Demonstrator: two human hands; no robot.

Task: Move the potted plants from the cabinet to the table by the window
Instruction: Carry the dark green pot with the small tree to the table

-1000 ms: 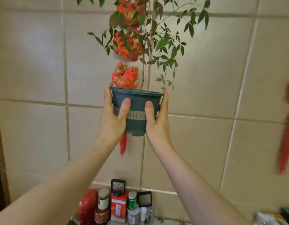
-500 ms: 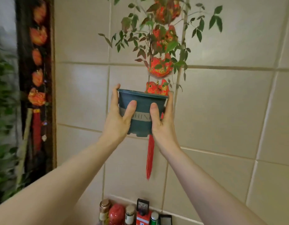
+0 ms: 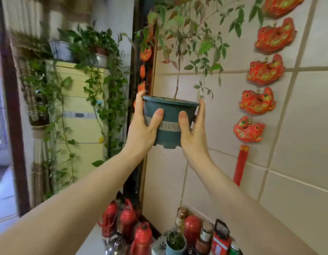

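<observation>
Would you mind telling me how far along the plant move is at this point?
Done: nothing shows as delivered; no table by the window is in view. In hand: the green pot with its thin-stemmed plant is held up in the air between the left hand and right hand, clear of any surface. Left: carrying it to the table and setting it down. More potted plants sit on the yellow cabinet behind.

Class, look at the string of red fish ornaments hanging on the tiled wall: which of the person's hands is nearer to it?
Right. The right hand grips the green plant pot on the side facing the red fish ornaments; the left hand holds the pot's far side, away from them.
</observation>
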